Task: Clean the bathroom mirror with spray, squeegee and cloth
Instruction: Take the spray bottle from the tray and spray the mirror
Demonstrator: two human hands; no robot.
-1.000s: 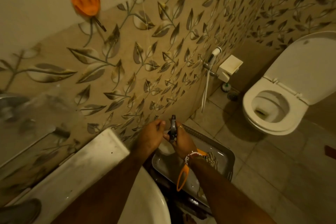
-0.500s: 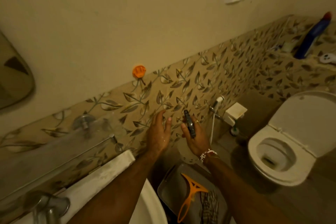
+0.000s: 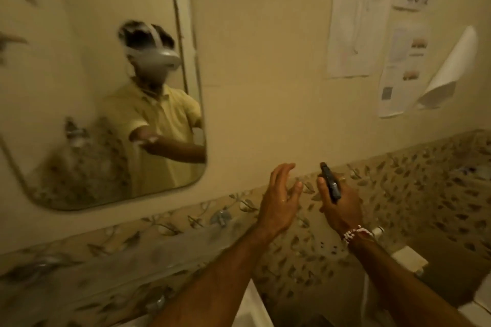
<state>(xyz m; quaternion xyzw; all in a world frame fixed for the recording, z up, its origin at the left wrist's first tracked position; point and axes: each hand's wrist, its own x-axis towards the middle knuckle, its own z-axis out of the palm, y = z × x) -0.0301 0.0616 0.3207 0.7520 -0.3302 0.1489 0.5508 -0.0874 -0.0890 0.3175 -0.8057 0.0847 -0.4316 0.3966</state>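
Note:
The bathroom mirror (image 3: 87, 21) hangs on the cream wall at the upper left, rounded at its lower corner, and reflects a person in a yellow shirt. My right hand (image 3: 338, 204) is closed around a small dark spray bottle (image 3: 330, 182), held upright to the right of and below the mirror. My left hand (image 3: 279, 199) is raised beside it, empty, fingers spread and palm toward the bottle. The squeegee and cloth are out of view.
A glass shelf (image 3: 106, 268) runs along the leaf-patterned tile band (image 3: 411, 180) below the mirror. Paper notices (image 3: 353, 16) and a curling sheet (image 3: 449, 69) hang on the wall at the upper right. A white fixture (image 3: 409, 257) sits low at the right.
The view has swung up from the tray, floor and toilet to the wall, bringing the mirror into sight. Both hands rose, the right still holding the spray bottle, the left opened away from it.

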